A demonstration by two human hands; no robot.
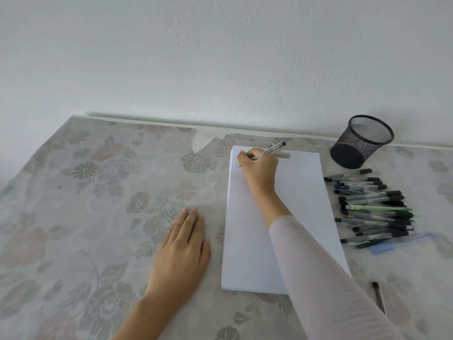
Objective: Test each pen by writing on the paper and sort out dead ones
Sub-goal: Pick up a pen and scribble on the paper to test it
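Observation:
A white stack of paper [306,204] lies on the floral tablecloth. My right hand [259,168] grips a clear pen [269,150] with a dark cap end, its tip hidden by my fingers at the paper's top left corner, where small dark marks [237,165] show. My left hand [182,246] lies flat on the cloth, fingers straight, just left of the paper. A pile of several pens [372,207] lies right of the paper. One dark pen [378,296] lies apart at the lower right.
A black mesh pen cup [360,143] leans tilted against the wall at the back right. A pale blue plastic strip [402,241] lies under the pile's near edge. The table [73,217] meets a white wall at the back.

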